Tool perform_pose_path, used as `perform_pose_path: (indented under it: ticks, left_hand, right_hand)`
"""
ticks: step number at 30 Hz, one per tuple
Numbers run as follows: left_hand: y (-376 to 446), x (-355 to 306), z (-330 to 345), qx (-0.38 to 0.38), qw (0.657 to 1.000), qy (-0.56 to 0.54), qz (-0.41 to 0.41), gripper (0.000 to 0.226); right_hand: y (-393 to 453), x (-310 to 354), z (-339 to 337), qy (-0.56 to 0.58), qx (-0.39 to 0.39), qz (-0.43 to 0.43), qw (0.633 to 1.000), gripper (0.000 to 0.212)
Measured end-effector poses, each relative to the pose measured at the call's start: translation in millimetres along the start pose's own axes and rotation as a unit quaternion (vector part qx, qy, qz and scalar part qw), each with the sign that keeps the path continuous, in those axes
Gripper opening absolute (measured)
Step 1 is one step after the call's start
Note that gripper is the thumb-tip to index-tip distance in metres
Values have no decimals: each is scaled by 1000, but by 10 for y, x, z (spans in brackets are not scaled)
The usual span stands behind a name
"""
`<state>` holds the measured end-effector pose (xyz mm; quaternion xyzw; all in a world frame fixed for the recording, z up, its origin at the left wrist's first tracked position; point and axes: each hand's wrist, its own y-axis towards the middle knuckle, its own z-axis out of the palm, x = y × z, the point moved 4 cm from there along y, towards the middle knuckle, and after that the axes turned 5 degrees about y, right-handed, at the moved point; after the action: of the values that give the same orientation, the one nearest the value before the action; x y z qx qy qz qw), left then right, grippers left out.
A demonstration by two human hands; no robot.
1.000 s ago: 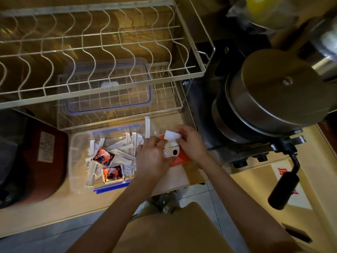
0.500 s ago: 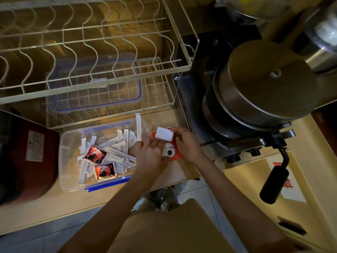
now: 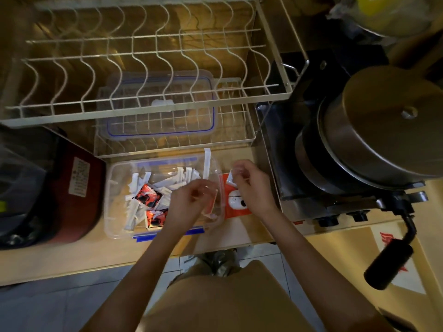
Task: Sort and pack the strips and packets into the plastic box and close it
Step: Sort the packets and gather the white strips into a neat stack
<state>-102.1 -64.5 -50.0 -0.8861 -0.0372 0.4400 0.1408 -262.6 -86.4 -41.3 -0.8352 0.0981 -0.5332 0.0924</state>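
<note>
A clear plastic box (image 3: 115, 188) with blue clips stands on the wooden counter. It holds several white strips (image 3: 134, 188) and two red-and-black packets (image 3: 147, 196). My left hand (image 3: 189, 204) hovers over the box's right end with its fingers curled and blurred; what it holds is unclear. My right hand (image 3: 251, 185) is just right of the box, over an orange card (image 3: 236, 209) bearing a white object, and its fingertips pinch a small white packet (image 3: 229, 179). The box's lid (image 3: 160, 133), clear with a blue seal, lies in the lower tier of the dish rack behind.
A white wire dish rack (image 3: 143, 99) overhangs the counter behind the box. A stove with a large lidded steel pot (image 3: 383, 140) stands at the right, and its black pan handle (image 3: 393, 259) juts toward me. A dark red appliance (image 3: 72, 195) sits at the left.
My hands have drawn apart. The left one has moved left over the box's right end; the right one stays above the orange card with the white packet.
</note>
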Motion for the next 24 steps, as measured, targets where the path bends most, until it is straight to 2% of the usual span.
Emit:
perform_pose_path:
  ticks: [4, 6, 9, 11, 13, 15, 18, 21, 22, 24]
  left_hand:
    - [118, 313, -317, -37, 998, 18, -39, 17]
    - [146, 485, -428, -43, 997, 39, -54, 18]
    - [132, 753, -561, -50, 992, 92, -65, 27]
    - [123, 912, -627, -51, 982, 173, -53, 37]
    - [112, 1051, -665, -35, 972, 221, -68, 45]
    - [112, 1153, -673, -23, 966, 242, -89, 50]
    - [146, 1204, -661, -22, 963, 253, -95, 43]
    - [214, 1216, -661, -32, 963, 245, -106, 36]
    - [233, 1224, -661, -31, 962, 246, -112, 35]
    - [263, 1223, -664, -27, 959, 253, -124, 36]
  right_hand:
    - [82, 98, 300, 99, 48, 41, 993, 20]
    - [100, 124, 486, 84, 90, 63, 990, 21]
    - [147, 145, 750, -122, 168, 2, 978, 26]
    - [125, 137, 955, -280, 263, -74, 921, 22]
    - [84, 43, 1086, -390, 313, -127, 856, 24]
    - [80, -65, 1124, -460, 307, -157, 819, 25]
    - [80, -103, 1130, -484, 284, -177, 808, 21]
    - [66, -79, 1149, -536, 288, -200, 768, 29]
    - [58, -58, 1145, -540, 285, -203, 765, 29]
    - [50, -10, 1126, -519, 282, -199, 782, 28]
